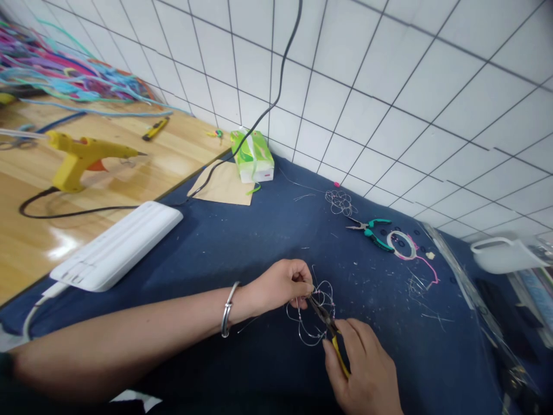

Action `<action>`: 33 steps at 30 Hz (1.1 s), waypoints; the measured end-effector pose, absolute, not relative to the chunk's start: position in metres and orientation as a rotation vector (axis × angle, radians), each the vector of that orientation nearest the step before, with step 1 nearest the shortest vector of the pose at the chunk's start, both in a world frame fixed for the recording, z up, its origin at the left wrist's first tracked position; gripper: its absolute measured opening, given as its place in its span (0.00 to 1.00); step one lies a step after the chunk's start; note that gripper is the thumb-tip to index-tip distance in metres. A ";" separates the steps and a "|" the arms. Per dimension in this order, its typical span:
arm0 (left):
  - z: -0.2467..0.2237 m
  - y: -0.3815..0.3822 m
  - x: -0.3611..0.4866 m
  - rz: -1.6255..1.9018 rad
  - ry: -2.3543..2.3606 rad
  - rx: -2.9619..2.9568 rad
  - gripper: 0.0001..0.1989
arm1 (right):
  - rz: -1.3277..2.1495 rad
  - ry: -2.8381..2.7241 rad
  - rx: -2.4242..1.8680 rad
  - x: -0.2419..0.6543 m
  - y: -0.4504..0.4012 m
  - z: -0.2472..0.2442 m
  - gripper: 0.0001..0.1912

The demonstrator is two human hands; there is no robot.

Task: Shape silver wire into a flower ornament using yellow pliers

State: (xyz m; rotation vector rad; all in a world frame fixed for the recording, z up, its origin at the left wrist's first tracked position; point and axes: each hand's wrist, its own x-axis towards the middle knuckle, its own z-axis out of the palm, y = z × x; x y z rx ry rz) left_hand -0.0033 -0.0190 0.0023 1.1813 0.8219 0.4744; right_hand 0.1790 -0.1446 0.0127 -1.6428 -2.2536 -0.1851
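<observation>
A looped wire piece (306, 329) sits low in the view, just above a dark blue mat (259, 236). The left hand (283, 286) pinches its wire between thumb and fingertips. The right hand (365, 366) has its fingers wrapped around yellow-and-black pliers (339, 346), their tips at the wire. Beyond lie teal-handled pliers (372, 229), a white ring (401, 246) and a green tissue pack (253, 154).

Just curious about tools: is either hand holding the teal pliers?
No, the teal pliers lie on the blue surface beside a white ring.
</observation>
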 end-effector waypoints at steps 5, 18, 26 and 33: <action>0.004 -0.021 -0.003 0.489 0.810 1.139 0.06 | -0.198 -2.251 -1.657 0.179 -0.146 0.013 0.15; 0.011 -0.023 0.000 0.483 0.845 1.122 0.06 | -0.307 -2.341 -1.713 0.177 -0.147 0.013 0.15; 0.012 -0.023 0.001 0.452 0.868 1.144 0.05 | -0.390 -2.412 -1.740 0.176 -0.146 0.016 0.15; 0.014 -0.022 0.000 0.422 0.869 1.157 0.05 | -0.384 -2.407 -1.708 0.176 -0.146 0.015 0.15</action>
